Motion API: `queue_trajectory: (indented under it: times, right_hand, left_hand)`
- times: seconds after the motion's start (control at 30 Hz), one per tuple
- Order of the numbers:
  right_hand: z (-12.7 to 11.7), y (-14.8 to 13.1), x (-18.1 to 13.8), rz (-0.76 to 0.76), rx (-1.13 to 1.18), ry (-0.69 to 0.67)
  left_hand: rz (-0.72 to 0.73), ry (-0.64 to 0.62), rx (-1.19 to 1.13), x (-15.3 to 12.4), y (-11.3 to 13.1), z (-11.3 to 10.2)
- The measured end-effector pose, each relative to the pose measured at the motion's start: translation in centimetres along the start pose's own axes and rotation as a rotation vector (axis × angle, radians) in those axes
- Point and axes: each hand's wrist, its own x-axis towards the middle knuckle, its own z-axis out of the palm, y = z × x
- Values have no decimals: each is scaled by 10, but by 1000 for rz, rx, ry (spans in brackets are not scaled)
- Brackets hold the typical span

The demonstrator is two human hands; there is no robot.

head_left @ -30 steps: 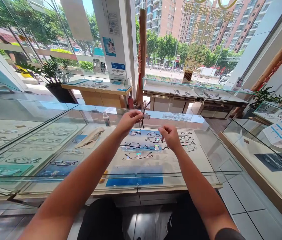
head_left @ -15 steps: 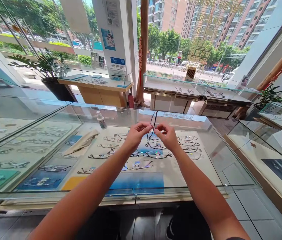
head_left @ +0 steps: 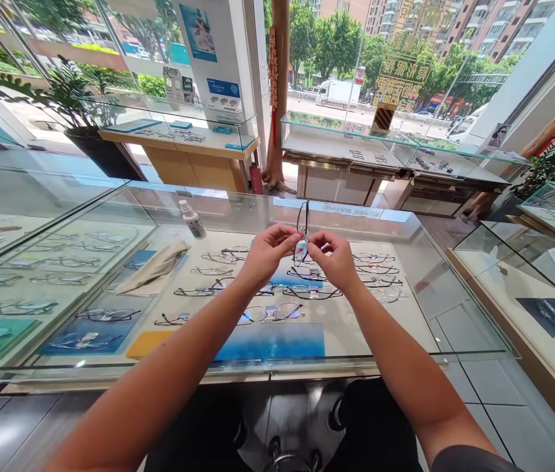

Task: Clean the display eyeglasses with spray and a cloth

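Note:
Above the glass counter, a pair of dark thin-rimmed eyeglasses [head_left: 306,215] is held upright on its side between both hands. My left hand [head_left: 271,252] pinches the frame with thumb and forefinger. From the other side, my right hand [head_left: 332,259] is closed at the frame, its fingertips curled against it; the exact grip point is too small to make out. A beige cloth [head_left: 154,270] lies crumpled on the counter to the left of my left hand. Behind the cloth stands a white spray bottle [head_left: 192,219].
Beneath my hands, the glass display case [head_left: 380,341] holds rows of eyeglasses [head_left: 271,313]. Another case [head_left: 503,262] stands at the right. Further display counters [head_left: 341,180] and a potted plant [head_left: 105,154] stand by the windows. A stool base [head_left: 289,459] shows below.
My view has tilted down, showing more of my legs and the floor. Both hands still hold the eyeglasses in nearly the same place, with the frame turned slightly.

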Motion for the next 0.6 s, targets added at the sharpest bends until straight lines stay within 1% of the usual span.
queue_trajectory:
  times: [0.1,0.23,0.37,0.5,0.6]
  right_hand:
    - [-4,1,0,-45,-60,40]
    - [-8,5,2,-155,-166,115]
    - [-14,9,7,-269,-306,269]
    - [-28,11,12,-332,-444,429]
    - [-38,11,16,-362,-493,494]
  left_hand:
    - [62,-2,51,0,0,-2]
    - [127,0,83,2,-1,-8]
    - [172,3,121,6,1,-13]
    - [187,-17,223,8,5,-16]
    - [178,-43,284,8,7,-17]
